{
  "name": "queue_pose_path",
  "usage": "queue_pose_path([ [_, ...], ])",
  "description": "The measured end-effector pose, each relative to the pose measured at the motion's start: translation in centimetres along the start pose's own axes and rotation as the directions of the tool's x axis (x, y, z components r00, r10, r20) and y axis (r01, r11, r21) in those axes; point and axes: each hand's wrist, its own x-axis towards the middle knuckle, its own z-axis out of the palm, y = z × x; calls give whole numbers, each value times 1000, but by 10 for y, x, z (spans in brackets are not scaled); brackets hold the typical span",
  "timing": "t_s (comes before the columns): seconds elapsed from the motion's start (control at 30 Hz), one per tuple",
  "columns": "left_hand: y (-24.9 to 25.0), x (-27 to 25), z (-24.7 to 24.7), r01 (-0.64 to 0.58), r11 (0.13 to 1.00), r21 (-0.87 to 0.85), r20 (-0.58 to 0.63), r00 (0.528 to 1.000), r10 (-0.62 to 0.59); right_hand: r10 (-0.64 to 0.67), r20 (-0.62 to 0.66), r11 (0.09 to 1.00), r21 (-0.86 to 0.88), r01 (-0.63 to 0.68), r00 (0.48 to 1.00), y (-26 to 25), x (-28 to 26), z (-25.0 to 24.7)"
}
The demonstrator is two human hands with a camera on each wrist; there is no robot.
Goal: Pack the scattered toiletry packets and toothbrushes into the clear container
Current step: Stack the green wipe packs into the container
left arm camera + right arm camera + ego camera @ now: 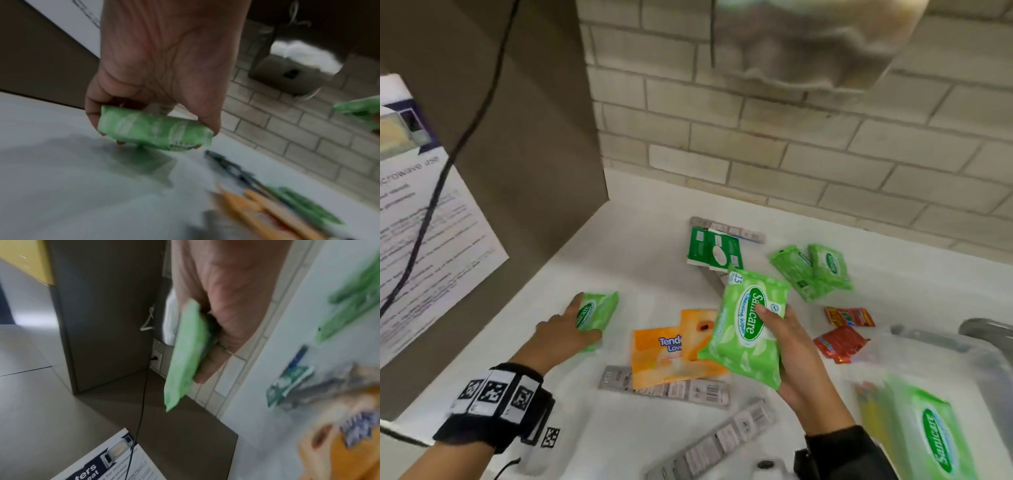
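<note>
Container (928,346) far right – packets (674,356) centre, seemingly overlapping toothbrushes (688,392).

My left hand (565,329) covers part of the small green wipes pack (595,313). The clear container (941,346) is smeared by blur and cut off at the right edge. Grey toothbrush packs (671,389) lie partly under the orange packets (671,356), their print unreadable.

Shared kitchenette: tiled wall (774,137), white counter (640,246), microwave-use notice (424,219).
</note>
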Motion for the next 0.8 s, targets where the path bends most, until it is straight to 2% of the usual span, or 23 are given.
queue_pose_path([
  [0.07,31,-15,5,-99,992,-74,25,995,101,-138,-144,973,-206,107,980,-16,-16,-20],
  [0.13,68,-34,13,-208,965,-159,14,977,212,-340,-220,843,-502,193,915,-34,-36,-46],
  [0.2,107,-54,25,-312,930,-193,-19,949,315,-517,-242,691,-685,233,821,-53,-61,-75],
  [0.27,141,-76,38,-411,883,-225,-49,910,411,-613,-285,619,-752,225,736,-67,-83,-103],
  [0.33,175,-97,55,-500,833,-238,-69,864,499,-667,-371,607,-773,183,646,-78,-99,-132],
  [0.4,206,-116,70,-570,792,-218,-85,820,566,-673,-429,620,-772,142,602,-82,-103,-158],
  [0.43,221,-125,77,-597,773,-213,-88,800,594,-650,-453,642,-757,121,611,-81,-102,-168],
  [0.6,280,-165,114,-701,699,-142,-81,712,698,-491,-484,744,-665,60,724,-71,-90,-198],
  [0.7,302,-182,131,-725,678,-118,-56,687,725,-370,-472,749,-661,-43,800,-70,-95,-212],
  [0.73,307,-187,136,-729,675,-116,-50,683,729,-328,-457,708,-698,-105,826,-68,-97,-216],
  [0.77,311,-191,141,-732,672,-113,-46,680,732,-289,-430,589,-784,-195,855,-64,-100,-218],
  [0.8,315,-195,147,-735,670,-110,-44,677,735,-268,-408,409,-868,-280,873,-59,-103,-219],
])
